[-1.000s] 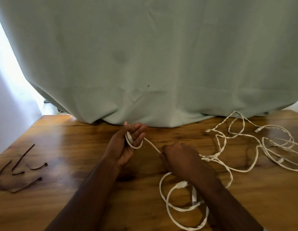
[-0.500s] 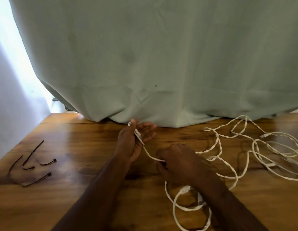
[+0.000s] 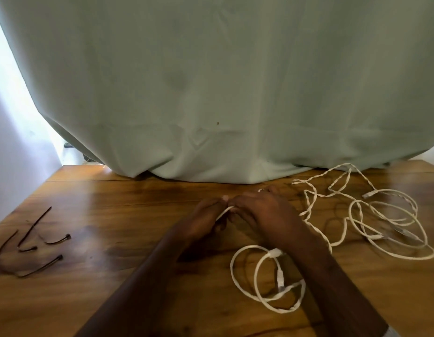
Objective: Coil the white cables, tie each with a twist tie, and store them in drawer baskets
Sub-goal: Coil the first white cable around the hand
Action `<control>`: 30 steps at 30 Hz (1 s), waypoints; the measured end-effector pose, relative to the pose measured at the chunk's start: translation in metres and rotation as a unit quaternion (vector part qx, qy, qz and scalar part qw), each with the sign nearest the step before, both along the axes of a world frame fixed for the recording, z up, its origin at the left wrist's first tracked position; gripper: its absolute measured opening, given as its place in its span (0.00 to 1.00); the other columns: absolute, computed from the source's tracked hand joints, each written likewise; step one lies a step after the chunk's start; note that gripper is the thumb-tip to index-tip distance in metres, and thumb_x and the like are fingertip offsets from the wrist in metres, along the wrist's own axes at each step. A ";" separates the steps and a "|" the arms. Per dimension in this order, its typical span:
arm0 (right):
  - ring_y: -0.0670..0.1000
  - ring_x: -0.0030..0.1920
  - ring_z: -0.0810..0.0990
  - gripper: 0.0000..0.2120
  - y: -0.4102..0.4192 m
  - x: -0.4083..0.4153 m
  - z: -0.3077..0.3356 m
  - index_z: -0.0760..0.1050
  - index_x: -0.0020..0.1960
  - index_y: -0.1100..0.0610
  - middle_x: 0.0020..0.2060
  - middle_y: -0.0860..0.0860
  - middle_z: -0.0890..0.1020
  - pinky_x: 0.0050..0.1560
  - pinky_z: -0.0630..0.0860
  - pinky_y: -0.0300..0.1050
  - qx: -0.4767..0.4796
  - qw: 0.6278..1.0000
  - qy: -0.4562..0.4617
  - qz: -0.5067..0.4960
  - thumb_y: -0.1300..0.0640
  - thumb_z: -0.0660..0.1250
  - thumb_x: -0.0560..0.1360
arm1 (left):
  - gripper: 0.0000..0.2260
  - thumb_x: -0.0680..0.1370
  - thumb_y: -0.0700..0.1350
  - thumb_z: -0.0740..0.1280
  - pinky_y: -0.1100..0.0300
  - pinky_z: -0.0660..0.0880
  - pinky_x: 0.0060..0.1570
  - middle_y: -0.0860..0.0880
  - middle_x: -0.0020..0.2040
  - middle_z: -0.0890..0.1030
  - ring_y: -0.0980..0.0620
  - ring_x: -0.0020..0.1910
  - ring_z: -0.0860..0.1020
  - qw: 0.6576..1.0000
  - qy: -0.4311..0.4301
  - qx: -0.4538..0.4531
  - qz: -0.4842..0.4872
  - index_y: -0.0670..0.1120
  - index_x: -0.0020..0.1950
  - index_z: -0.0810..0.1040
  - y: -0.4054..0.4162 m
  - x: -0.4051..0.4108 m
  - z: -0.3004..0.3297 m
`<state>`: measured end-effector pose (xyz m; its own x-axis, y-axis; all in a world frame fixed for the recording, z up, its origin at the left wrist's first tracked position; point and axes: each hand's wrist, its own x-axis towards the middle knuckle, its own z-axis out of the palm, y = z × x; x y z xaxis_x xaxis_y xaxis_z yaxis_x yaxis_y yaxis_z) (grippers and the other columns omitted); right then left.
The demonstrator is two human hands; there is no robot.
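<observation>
**Both hands meet on a white cable at the middle of the bench**

Across the back we see a wide pale green cloth curtain (image 3: 235,81) hanging in folds, its lower hem lying on the far edge of the glossy brown wooden bench (image 3: 138,283).

To the right on the bench lies a loose tangle of thin white cables (image 3: 386,222), partly twisted round each other and partly in open loops, with small plugs showing among them. Nearer to us, just under our right forearm, a length of white cable (image 3: 267,283) lies in two overlapping loops with a plug in it.

Our left hand (image 3: 206,220) and our right hand (image 3: 267,212) sit close together, knuckles up, near the curtain hem. A short stretch of white cable shows between them. The left hand's fingers curl round it, and the right hand's fingers are curled at its other end, gripping the same cable.

At the far left of the bench lie several thin dark twist ties (image 3: 33,246), bent and scattered, well apart from the hands and the cables.
</observation>
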<state>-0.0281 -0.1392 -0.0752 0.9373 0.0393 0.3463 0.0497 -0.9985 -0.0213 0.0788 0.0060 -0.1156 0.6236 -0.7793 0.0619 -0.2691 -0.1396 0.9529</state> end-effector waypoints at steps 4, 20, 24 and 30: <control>0.53 0.56 0.80 0.13 -0.002 0.010 0.003 0.80 0.60 0.49 0.55 0.50 0.83 0.58 0.70 0.46 0.013 0.999 0.006 -0.051 0.53 0.60 0.82 | 0.30 0.83 0.62 0.49 0.58 0.57 0.29 0.50 0.30 0.66 0.55 0.27 0.62 0.995 0.088 0.030 -0.041 0.41 0.45 0.79 0.001 0.002 0.001; 0.40 0.34 0.78 0.15 0.012 0.016 -0.008 0.79 0.50 0.58 0.32 0.41 0.81 0.37 0.71 0.34 0.419 0.905 -0.001 0.076 0.54 0.57 0.86 | 0.19 0.78 0.57 0.68 0.63 0.54 0.23 0.52 0.23 0.58 0.56 0.20 0.55 0.844 0.415 -0.204 -0.272 0.43 0.39 0.76 0.017 0.029 -0.003; 0.37 0.28 0.73 0.14 0.014 0.012 -0.008 0.76 0.45 0.53 0.26 0.38 0.76 0.31 0.66 0.29 0.491 0.867 0.034 0.074 0.55 0.55 0.86 | 0.19 0.74 0.58 0.73 0.63 0.55 0.22 0.53 0.22 0.59 0.56 0.21 0.55 0.857 0.407 -0.212 -0.234 0.44 0.37 0.76 0.013 0.022 -0.005; 0.41 0.27 0.68 0.14 0.011 0.015 -0.012 0.76 0.40 0.51 0.25 0.42 0.71 0.30 0.64 0.35 0.533 0.844 -0.010 0.051 0.53 0.60 0.84 | 0.14 0.78 0.51 0.66 0.61 0.56 0.23 0.52 0.24 0.61 0.55 0.22 0.56 0.833 0.446 -0.251 -0.212 0.45 0.37 0.72 0.012 0.025 -0.006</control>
<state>-0.0131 -0.1280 -0.0874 0.9417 -0.2246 0.2505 0.1444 -0.4028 -0.9038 0.1033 0.0180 -0.1221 0.2721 -0.9564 0.1064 0.6529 0.2647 0.7097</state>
